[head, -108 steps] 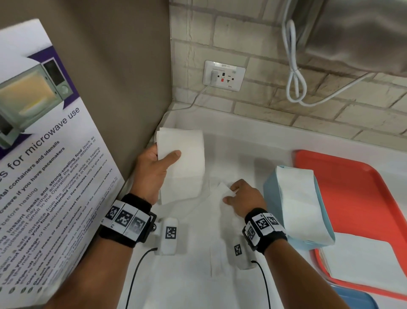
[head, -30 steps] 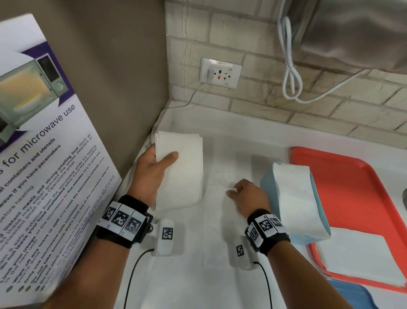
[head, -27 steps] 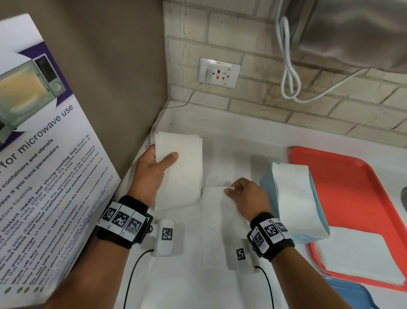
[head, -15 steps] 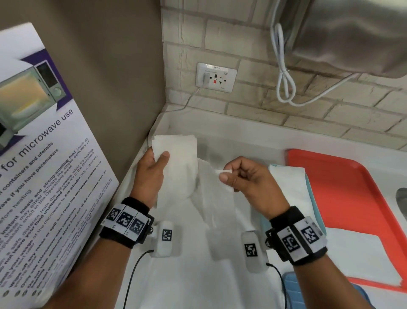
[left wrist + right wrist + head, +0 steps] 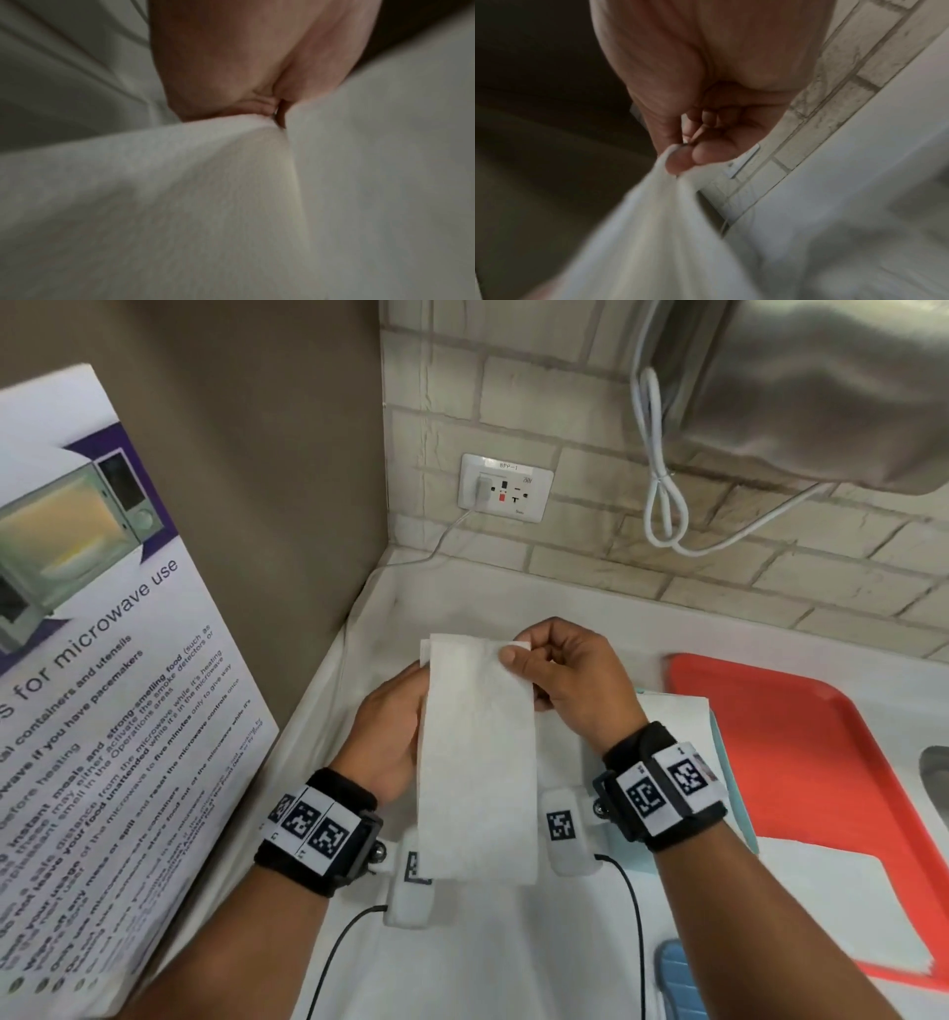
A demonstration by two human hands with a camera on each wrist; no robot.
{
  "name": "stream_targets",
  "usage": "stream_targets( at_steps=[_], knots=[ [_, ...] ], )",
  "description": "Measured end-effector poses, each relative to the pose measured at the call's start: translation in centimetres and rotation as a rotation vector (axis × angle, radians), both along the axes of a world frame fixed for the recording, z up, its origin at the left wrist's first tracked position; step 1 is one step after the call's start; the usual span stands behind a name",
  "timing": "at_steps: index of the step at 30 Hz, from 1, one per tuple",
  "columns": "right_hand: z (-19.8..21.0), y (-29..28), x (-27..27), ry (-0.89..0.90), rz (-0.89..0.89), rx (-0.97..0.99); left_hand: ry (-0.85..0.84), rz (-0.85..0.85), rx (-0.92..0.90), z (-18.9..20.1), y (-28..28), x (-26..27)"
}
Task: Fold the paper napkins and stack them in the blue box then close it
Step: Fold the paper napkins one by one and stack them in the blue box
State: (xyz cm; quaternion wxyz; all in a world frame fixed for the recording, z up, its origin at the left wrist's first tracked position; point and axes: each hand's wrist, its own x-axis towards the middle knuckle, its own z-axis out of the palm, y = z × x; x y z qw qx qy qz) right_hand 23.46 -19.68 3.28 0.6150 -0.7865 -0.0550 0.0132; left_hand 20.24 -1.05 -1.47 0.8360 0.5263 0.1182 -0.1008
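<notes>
A long white napkin strip (image 5: 477,762) hangs upright above the counter. My right hand (image 5: 516,654) pinches its top right corner between thumb and fingertips (image 5: 680,160). My left hand (image 5: 395,726) is at the strip's left edge, its fingers hidden behind the paper, and it grips white napkin paper (image 5: 231,182). A second paper edge (image 5: 424,654) peeks out at the top left. The blue box (image 5: 732,762), with white paper (image 5: 672,711) standing in it, is right of my right wrist and mostly hidden by it.
A red tray (image 5: 821,737) lies to the right with flat white napkins (image 5: 821,906) on its near end. A blue lid (image 5: 678,978) shows at the bottom. A microwave poster (image 5: 102,685) leans on the left wall. A socket (image 5: 506,487) and cable (image 5: 667,505) are on the brick wall.
My right hand has lifted the strip off the counter and carried it left, in front of the folded napkins in my left hand. Both hands have risen and come together.
</notes>
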Motion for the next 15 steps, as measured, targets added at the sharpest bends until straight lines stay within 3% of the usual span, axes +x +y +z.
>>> stream_targets(
  at_steps=[4, 8, 12, 15],
  knots=[
    [-1.4, 0.2, 0.2, 0.011, -0.065, -0.064, 0.043, -0.07, -0.049, -0.8, 0.2, 0.2],
    [-1.8, 0.3, 0.1, 0.016, -0.055, -0.089, -0.081, -0.115, 0.001, -1.0, 0.0, 0.0],
    [-3.5, -0.4, 0.5, 0.105, -0.158, -0.091, -0.155, 0.087, 0.124, -1.5, 0.8, 0.6],
    [-7.3, -1.9, 1.5, 0.22, -0.269, -0.323, -0.214, 0.242, 0.161, -1.3, 1.9, 1.0]
  ],
)
